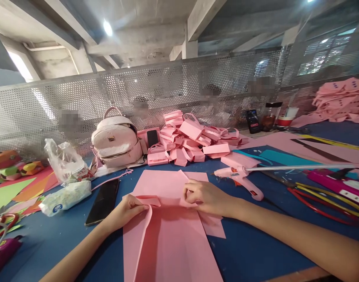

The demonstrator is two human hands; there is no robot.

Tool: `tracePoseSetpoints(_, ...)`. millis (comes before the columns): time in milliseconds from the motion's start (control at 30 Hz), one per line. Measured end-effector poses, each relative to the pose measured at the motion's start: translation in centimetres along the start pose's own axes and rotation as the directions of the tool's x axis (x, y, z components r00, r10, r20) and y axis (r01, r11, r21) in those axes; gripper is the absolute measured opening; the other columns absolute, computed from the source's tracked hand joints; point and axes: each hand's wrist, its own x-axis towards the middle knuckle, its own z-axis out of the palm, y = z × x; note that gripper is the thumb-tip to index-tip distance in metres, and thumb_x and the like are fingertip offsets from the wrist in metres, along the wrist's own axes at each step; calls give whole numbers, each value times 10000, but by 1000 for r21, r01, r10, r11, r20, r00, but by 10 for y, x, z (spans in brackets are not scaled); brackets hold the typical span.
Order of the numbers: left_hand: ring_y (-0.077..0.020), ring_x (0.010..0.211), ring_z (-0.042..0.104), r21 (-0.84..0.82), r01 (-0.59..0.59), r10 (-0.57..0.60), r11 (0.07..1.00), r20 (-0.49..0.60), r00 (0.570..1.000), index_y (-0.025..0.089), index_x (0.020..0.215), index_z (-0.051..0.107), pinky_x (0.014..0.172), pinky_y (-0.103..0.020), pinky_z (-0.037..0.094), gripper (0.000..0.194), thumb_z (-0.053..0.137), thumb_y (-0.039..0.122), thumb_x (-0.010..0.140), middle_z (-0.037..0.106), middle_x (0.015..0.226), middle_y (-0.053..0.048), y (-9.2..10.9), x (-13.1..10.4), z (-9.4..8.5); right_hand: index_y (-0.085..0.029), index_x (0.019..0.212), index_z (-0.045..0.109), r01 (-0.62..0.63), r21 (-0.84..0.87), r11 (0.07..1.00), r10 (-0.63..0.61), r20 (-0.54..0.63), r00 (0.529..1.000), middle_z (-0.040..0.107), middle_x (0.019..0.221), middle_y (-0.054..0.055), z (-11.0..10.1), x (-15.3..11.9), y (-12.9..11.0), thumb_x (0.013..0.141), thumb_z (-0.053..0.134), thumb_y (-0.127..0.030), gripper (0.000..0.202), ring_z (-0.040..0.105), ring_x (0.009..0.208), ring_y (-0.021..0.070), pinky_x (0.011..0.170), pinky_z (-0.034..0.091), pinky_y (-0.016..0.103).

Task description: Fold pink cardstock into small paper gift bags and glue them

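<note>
A large sheet of pink paper lies in front of me on the blue table, its left side curling up in a fold. My left hand pinches the raised edge of this sheet between thumb and fingers. On the other side, my right hand is closed at the sheet's far right part, with its fingers curled down on the paper. More flat pink paper lies beneath and beyond both hands. Right of my right hand rests a pink glue gun with a long glue stick in it.
Behind the hands is a heap of folded pink paper bags, beside a pale backpack. A black phone lies to the left. Scissors and a purple power strip are at right. A perforated metal screen stands behind.
</note>
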Motion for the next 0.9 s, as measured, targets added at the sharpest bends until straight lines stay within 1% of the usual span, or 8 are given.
tracePoseSetpoints(67,-96,542,254,-23,5,-5,1000,-25,1000,170,501,457,513,-252,217,568,578,558,897,332,535,44,0,1,0,-186,671,617,-72,19,997,73,-40,997,677,909,29,1,-1,-1,825,711,-218,184,607,832,190,666,381,265)
tracePoseSetpoints(167,-103,547,331,-82,22,-29,996,-87,996,157,562,524,528,-243,262,558,572,612,882,432,555,22,1,4,1,-186,678,604,-261,127,957,273,-93,957,643,721,3,4,0,-1,815,697,-263,183,563,664,162,587,341,257)
tracePoseSetpoints(267,-111,533,391,-151,48,-68,987,-131,989,140,634,594,518,-236,294,585,557,678,860,499,569,-1,1,6,2,-184,653,592,-309,314,898,364,-133,922,622,640,-9,6,2,1,833,653,-310,228,539,610,150,575,349,253)
tracePoseSetpoints(367,-122,520,441,-194,65,-95,979,-147,985,124,673,642,504,-233,321,605,565,699,846,547,578,-22,1,6,3,-178,693,641,-272,433,859,379,-179,908,656,679,5,7,2,2,823,661,-365,229,555,633,158,590,381,255)
tracePoseSetpoints(500,-130,531,469,-214,69,-104,974,-156,982,124,631,648,511,-233,343,596,608,686,825,552,559,-21,2,5,3,-181,639,667,-236,399,886,342,-216,915,646,634,6,9,2,0,841,677,-422,314,532,609,153,578,358,258)
tracePoseSetpoints(600,-121,540,438,-212,68,-102,975,-151,983,129,623,641,522,-236,328,578,628,675,813,529,556,-8,4,6,3,-183,611,683,-187,374,908,285,-226,932,645,628,7,9,1,-3,865,679,-446,366,533,606,149,581,357,259)
tracePoseSetpoints(767,-101,539,377,-182,66,-92,981,-135,987,128,587,607,517,-232,280,582,629,663,815,489,569,4,9,5,4,-201,763,754,-180,361,915,273,-226,935,721,797,24,11,1,-5,874,692,-370,212,614,703,166,642,417,253)
tracePoseSetpoints(900,-107,546,390,-152,59,-76,987,-112,991,137,554,573,513,-235,283,579,631,647,821,490,570,-3,14,4,5,-217,857,747,-193,314,930,266,-208,941,711,865,29,11,2,-8,891,652,-314,140,631,773,182,679,446,255)
